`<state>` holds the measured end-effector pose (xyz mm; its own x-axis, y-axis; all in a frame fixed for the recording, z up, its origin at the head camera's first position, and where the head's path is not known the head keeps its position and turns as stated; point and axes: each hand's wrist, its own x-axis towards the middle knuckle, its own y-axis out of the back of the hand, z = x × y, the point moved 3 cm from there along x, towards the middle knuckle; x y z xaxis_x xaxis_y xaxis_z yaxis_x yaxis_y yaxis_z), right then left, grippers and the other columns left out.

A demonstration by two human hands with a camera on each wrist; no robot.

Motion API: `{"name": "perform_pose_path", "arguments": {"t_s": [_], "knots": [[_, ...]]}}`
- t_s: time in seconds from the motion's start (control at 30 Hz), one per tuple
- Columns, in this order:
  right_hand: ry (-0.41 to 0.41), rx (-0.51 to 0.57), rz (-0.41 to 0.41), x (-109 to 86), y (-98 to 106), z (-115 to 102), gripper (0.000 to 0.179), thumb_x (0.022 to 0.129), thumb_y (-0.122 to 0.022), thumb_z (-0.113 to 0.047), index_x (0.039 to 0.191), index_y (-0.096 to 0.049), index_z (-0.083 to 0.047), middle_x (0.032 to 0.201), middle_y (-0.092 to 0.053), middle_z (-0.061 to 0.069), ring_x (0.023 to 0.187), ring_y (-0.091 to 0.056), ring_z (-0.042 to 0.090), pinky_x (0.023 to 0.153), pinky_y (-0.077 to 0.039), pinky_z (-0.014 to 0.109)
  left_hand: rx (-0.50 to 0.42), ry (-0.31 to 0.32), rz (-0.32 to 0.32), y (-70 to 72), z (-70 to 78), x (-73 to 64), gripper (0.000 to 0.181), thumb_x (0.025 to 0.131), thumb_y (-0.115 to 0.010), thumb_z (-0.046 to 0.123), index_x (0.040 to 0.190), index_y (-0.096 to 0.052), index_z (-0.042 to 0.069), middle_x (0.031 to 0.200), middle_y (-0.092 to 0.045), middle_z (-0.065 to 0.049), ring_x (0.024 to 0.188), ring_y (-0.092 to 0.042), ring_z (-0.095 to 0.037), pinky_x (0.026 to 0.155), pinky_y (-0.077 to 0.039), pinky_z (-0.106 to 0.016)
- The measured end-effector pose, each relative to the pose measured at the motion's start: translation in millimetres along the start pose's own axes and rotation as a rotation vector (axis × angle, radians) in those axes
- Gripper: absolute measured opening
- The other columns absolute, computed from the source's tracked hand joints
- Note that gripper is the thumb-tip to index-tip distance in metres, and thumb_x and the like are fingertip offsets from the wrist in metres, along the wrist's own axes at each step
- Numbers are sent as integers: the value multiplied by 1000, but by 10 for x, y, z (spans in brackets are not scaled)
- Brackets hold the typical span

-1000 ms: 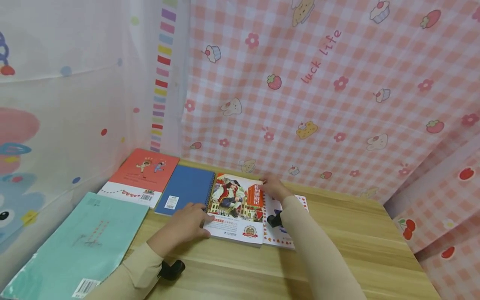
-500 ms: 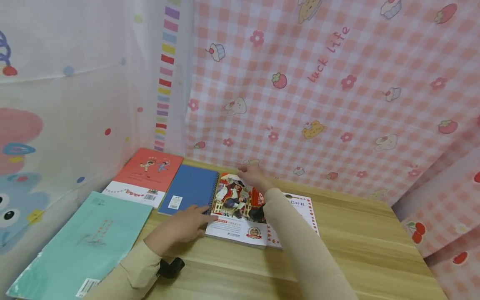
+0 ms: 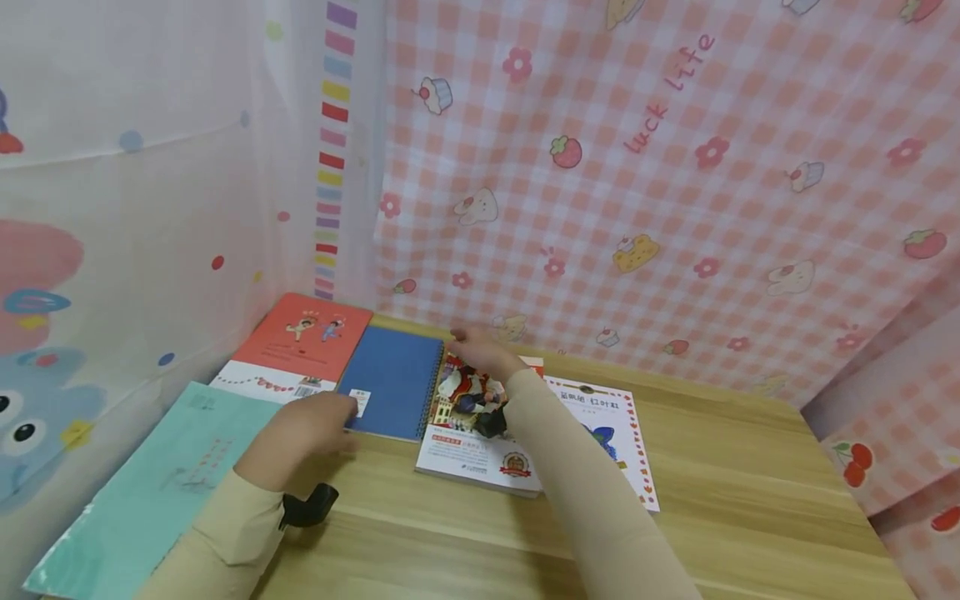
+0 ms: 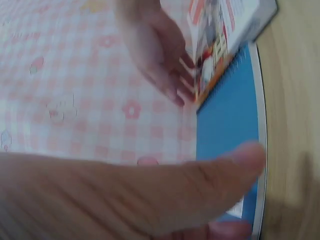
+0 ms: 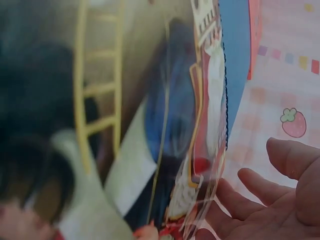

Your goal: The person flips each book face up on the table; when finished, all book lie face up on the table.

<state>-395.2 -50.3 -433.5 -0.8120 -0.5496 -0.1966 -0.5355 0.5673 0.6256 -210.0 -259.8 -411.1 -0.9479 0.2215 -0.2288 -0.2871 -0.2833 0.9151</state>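
Left hand (image 3: 303, 433): at blue notebook's (image 3: 393, 379) 8 o'clock side, pointing toward 2; grip loosely spread, contact unclear. Notebook on table (image 3: 405, 525). Right hand (image 3: 487, 354): at picture book's (image 3: 465, 442) 12 o'clock edge, aimed toward 10; fingers extended, thumb apart.

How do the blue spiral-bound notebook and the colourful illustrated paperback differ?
The blue spiral-bound notebook is plain with a white label, while the colourful illustrated paperback shows a figure above a white band.
The notebook has a coil; the paperback shows none.
The paperback looks thicker than the notebook.
Both lie side by side on the wood-grain table.
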Motion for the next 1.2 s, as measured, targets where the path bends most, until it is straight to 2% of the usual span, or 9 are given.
{"name": "perform_pose_path", "arguments": {"t_s": [0.1,0.23,0.4,0.6,0.77,0.93,1.0,1.2], "knots": [[-7,23,-16,3,-24,5,55,109,-47,-25,157,-33,-3,157,-40,20,137,-48,35,106,-45,49,64,115,23,38,-47,-46,35,83,-84,27,98,-66,2,87,-66,-7,83,-65,-23,70,-55,-47],[-15,16,-21,-2,-40,8,56,109,-47,-26,158,-31,-4,158,-38,20,140,-44,35,109,-43,50,77,208,45,37,-64,-48,31,82,-82,28,93,-67,3,85,-67,-9,82,-66,-25,69,-55,-50],[-18,6,-17,13,-67,-2,56,109,-47,-27,159,-31,-6,159,-37,18,143,-40,34,112,-40,50,33,270,104,-26,-109,13,26,84,-81,20,90,-68,-1,86,-67,-15,84,-68,-32,68,-57,-53],[-16,79,-7,52,-136,-77,55,109,-47,-23,158,-32,-3,160,-36,18,144,-39,34,113,-39,49,-22,340,105,-106,-157,78,40,86,-82,32,91,-66,-4,81,-64,-12,76,-65,-27,64,-56,-47],[-7,65,12,93,-168,-111,56,108,-48,-22,157,-31,0,158,-36,21,141,-41,35,111,-40,49,-10,353,112,-116,-151,108,47,86,-82,37,94,-66,-7,82,-64,-14,77,-66,-28,63,-56,-47],[-14,39,-17,142,-195,-109,58,108,-47,-21,159,-27,-1,163,-29,17,146,-34,33,115,-36,48,-4,346,119,-117,-164,138,45,85,-84,37,93,-69,-5,81,-65,-13,76,-66,-27,63,-57,-47],[-22,60,-16,155,-207,-113,57,108,-46,-21,159,-27,-3,163,-29,16,148,-32,33,116,-35,47,6,343,122,-121,-180,152,47,84,-84,37,95,-69,-5,84,-66,-14,79,-67,-29,64,-57,-48],[-33,173,100,198,-213,-129,49,106,-48,-14,152,-39,0,153,-42,20,138,-44,35,111,-41,48,11,340,132,-156,-236,196,48,83,-85,36,97,-67,-7,88,-67,-17,83,-68,-33,66,-57,-50]]}}
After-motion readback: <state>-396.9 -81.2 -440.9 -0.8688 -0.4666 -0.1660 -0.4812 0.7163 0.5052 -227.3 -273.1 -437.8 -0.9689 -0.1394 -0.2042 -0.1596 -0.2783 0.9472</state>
